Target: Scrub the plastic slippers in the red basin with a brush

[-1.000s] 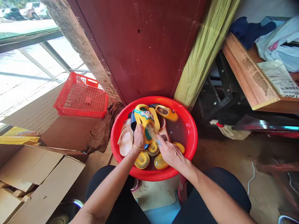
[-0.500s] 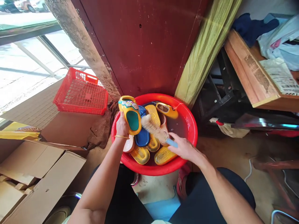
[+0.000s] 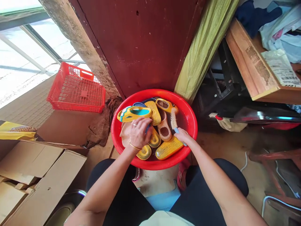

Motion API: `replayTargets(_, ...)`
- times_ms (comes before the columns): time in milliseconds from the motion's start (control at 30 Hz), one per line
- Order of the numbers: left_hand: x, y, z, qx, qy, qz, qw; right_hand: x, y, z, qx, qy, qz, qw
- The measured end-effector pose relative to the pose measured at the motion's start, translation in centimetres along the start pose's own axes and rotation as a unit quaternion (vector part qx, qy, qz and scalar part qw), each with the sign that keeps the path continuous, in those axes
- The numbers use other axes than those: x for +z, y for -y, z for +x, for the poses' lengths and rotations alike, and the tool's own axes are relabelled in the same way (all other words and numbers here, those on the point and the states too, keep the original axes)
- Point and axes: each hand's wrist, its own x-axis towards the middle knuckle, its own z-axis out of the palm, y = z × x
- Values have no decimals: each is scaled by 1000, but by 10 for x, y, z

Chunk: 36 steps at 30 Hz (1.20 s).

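A yellow clog with a teal inside (image 3: pixel 125 114) lies tilted on its side on top of other shoes in the red basin (image 3: pixel 154 165). My left hand (image 3: pixel 140 133) is just in front of it, palm down, fingers apart and bent, their tips overlapping the clog's lower edge. I see no grip on it. At the basin's right side my right hand (image 3: pixel 184 137) is closed round the blue handle of a scrubbing brush (image 3: pixel 173 121), its pale bristles pointing up and away. Around them lie a beige clog (image 3: pixel 164 127), a yellow sole (image 3: pixel 168 148) and several more yellow shoes in dark water.
A red plastic crate (image 3: pixel 78 94) stands at the left beside a brown cloth (image 3: pixel 100 130). Open cardboard boxes (image 3: pixel 42 175) are at the lower left. Behind the basin rises a dark red door (image 3: pixel 141 47); a wooden drawer (image 3: pixel 261 69) juts out on the right.
My left hand has lowered the teal-lined clog from upright onto the pile, and its fingers have opened. My right hand has drawn the brush right, away from the clog.
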Motion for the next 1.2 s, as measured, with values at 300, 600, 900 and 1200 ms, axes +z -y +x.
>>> replayTargets(300, 30, 5, -13, -65, 170, 4, 983, -15, -5, 2, 33, 29, 181, 983)
replayTargets(600, 82, -16, -53, -57, 380, 59, 921, -2, 13, -12, -1, 95, 320, 943)
replayTargets(900, 72, -10, -26, -52, 383, -31, 922, -27, 14, -14, -70, 30, 193, 978)
replayTargets(1200, 92, -31, -52, -13, 434, 139, 890, -18, 10, -17, -48, 67, 40, 996)
